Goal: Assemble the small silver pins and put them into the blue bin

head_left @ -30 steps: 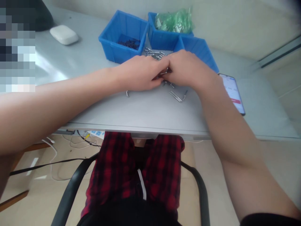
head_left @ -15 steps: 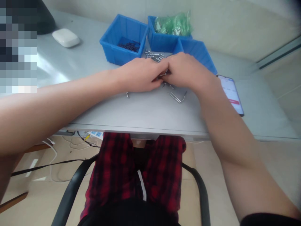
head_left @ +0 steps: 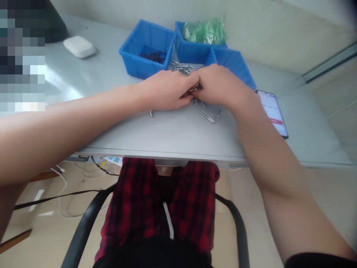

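My left hand and my right hand meet over the grey table, their fingers touching. Both are closed, with small dark and shiny metal parts between the fingertips, too hidden to name. Just behind the hands lies a pile of silvery metal pieces. More thin metal pieces rest on the table in front of my right hand, and a small one lies below my left hand.
A blue bin holds dark screw-like pieces. Another bin holds a green plastic bag; a third bin stands beside it. A phone lies right, a white case left. The table's edge is near my lap.
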Demonstrator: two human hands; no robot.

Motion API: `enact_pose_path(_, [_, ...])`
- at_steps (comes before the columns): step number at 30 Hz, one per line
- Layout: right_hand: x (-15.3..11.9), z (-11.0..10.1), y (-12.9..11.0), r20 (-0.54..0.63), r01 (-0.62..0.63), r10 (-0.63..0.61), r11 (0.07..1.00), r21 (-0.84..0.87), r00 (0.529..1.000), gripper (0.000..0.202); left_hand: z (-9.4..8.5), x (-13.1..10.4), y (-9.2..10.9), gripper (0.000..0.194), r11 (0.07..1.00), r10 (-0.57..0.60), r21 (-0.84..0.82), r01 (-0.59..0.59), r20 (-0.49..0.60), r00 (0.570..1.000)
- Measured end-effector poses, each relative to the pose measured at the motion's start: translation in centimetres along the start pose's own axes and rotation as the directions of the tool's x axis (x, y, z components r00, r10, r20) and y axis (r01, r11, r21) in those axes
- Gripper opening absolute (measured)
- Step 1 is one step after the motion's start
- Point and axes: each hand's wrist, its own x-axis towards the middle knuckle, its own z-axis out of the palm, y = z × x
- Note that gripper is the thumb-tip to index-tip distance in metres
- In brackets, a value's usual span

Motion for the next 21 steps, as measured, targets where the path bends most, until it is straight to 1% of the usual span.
enact_pose_path(4, [-0.1, 0.0, 0.0, 0.003, 0.016, -0.016, 0.999, 0.047, 1.000, 0.030, 0.3, 0.0, -0.4, 0.048, 0.999, 0.000, -0.036, -0.001, -0.018, 1.000])
enact_pose_path(7, [-0.1, -0.1, 0.0, -0.003, 0.014, -0.014, 0.999, 0.031, 1.000, 0.032, 0.4, 0.1, -0.5, 0.047, 0.998, -0.003, -0.055, 0.002, -0.028, 1.000])
enact_pose_path(10, [-0.1, -0.1, 0.0, -0.003, 0.024, -0.024, 1.000, 0.015, 1.000, 0.033, -0.2, 0.0, 0.1, 0.047, 0.999, -0.006, -0.033, 0.006, -0.016, 1.000])
enact_pose_path(15, [0.0, 0.0, 0.1, -0.005, 0.021, -0.021, 1.000, 0.000, 1.000, 0.030, -1.7, -0.4, 1.8, 0.049, 0.997, -0.041, 0.076, 0.035, 0.069, 0.997])
enact_pose_path(19, [0.0, -0.1, 0.0, -0.007, 0.027, -0.026, 1.000, 0.010, 1.000, 0.027, -1.9, -0.6, 1.9, 0.045, 1.000, -0.022, 0.007, 0.022, 0.032, 0.999])
enact_pose_path(21, [0.0, -0.1, 0.0, -0.005, 0.021, -0.021, 1.000, 0.008, 1.000, 0.026, -1.8, -0.6, 1.8, 0.045, 1.000, -0.023, 0.001, 0.023, 0.025, 0.999])
